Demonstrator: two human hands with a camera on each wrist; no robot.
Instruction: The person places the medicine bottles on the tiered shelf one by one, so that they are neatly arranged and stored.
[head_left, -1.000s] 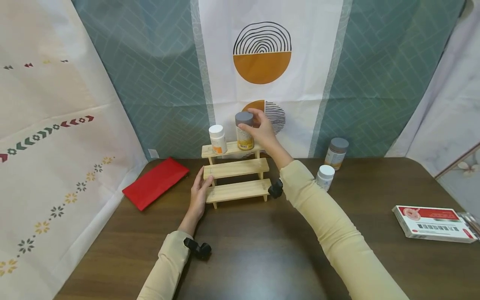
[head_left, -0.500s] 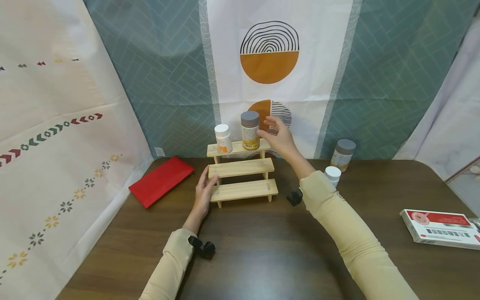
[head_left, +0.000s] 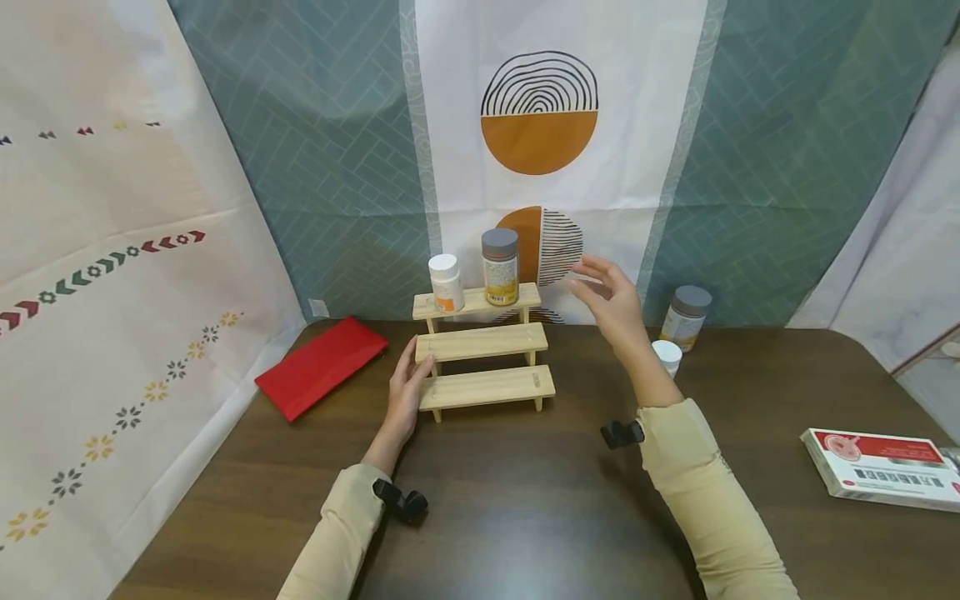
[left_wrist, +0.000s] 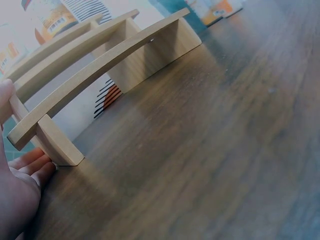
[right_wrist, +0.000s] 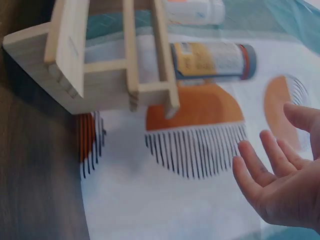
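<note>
A three-tier wooden display stand (head_left: 483, 342) stands on the brown table. My left hand (head_left: 406, 385) holds its left end; the left wrist view has the thumb at the middle tier and the fingertips (left_wrist: 37, 165) by the front leg. Two bottles are upright on the top tier: a white pill bottle (head_left: 446, 283) at left and a grey-capped bottle with a yellow label (head_left: 500, 267) beside it. My right hand (head_left: 617, 304) is in the air right of the stand, fingers spread and holding nothing. In the right wrist view it is apart from the grey-capped bottle (right_wrist: 215, 60).
Another grey-capped bottle (head_left: 685, 318) and a white-capped bottle (head_left: 667, 357), partly hidden by the right forearm, stand at the back right. A red-and-white box (head_left: 885, 468) lies at the right. Left of the stand is a flat red packet (head_left: 322, 367). Patterned cloths hang behind.
My right hand has let go of the grey-capped bottle on the top tier and drawn away to the right and down. My left hand stays at the stand. The head view has shifted slightly.
</note>
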